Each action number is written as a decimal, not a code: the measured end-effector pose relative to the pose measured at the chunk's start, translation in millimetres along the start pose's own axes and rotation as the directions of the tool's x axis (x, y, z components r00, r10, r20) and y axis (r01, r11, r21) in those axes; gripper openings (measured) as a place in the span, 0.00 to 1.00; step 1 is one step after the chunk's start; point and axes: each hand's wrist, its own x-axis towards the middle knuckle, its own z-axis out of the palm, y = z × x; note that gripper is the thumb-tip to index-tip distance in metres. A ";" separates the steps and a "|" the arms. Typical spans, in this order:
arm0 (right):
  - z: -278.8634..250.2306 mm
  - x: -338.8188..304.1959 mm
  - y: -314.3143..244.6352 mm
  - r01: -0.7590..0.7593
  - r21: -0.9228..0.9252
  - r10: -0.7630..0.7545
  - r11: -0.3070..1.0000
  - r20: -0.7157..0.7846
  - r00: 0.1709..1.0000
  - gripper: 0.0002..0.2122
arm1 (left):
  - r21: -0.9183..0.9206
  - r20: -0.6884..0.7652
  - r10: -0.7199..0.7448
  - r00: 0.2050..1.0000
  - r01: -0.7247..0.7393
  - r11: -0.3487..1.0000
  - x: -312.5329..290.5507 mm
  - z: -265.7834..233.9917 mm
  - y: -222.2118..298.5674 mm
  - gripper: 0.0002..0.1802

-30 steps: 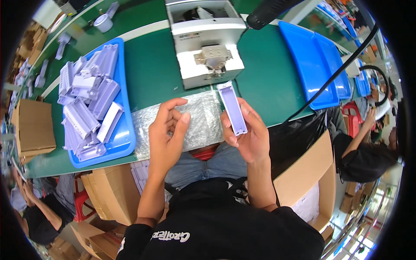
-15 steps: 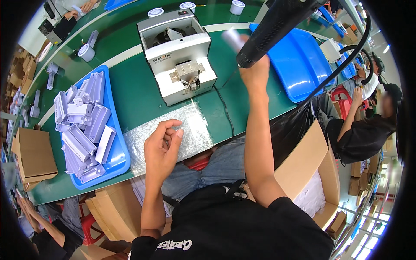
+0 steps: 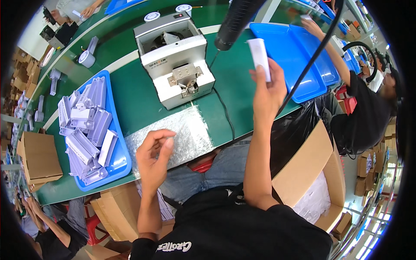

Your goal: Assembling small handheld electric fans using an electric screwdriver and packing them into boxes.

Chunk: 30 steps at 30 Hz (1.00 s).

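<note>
My right hand [image 3: 269, 96] is raised to the right of the grey machine, closed round a long white plastic housing [image 3: 259, 55] that stands nearly upright. Left of that housing hangs a black powered screwdriver [image 3: 237, 21], its thin bit pointing down and apart from it. My left hand [image 3: 154, 159] hovers over the left part of a shiny silver mat [image 3: 188, 128], fingers curled and thumb near the index fingertip; whatever they pinch is too small to make out. The screw feeder machine [image 3: 182, 65] sits behind the mat.
A blue tray [image 3: 123, 162] at left holds several white plastic housings [image 3: 82, 147]. Blue trays [image 3: 299, 56] lie at right, where a co-worker's arm [image 3: 336, 50] reaches in. A black cable [image 3: 225, 110] crosses the green table. An open cardboard box [image 3: 303, 164] stands beside my right arm.
My right hand has moved right and nearer, bringing the housing clear of the screwdriver, which has swung left and up. My left hand has shifted slightly left and nearer. A co-worker's arm has reached toward the right trays.
</note>
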 end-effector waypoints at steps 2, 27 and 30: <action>-7.9 -13.2 -7.7 -0.057 0.085 0.062 0.995 -0.049 0.997 0.16 | 0.045 -0.056 0.052 0.997 -0.050 0.998 -4.0 -8.6 9.8 0.07; -50.1 -15.4 24.0 -0.068 0.680 0.262 0.730 -0.187 0.947 0.17 | 0.615 0.024 0.256 0.966 -0.216 0.758 140.5 -88.3 83.8 0.14; -53.1 -17.0 23.5 -0.052 0.682 0.255 0.729 -0.200 0.946 0.17 | 0.611 0.080 0.257 0.963 -0.251 0.751 178.4 -96.2 81.7 0.14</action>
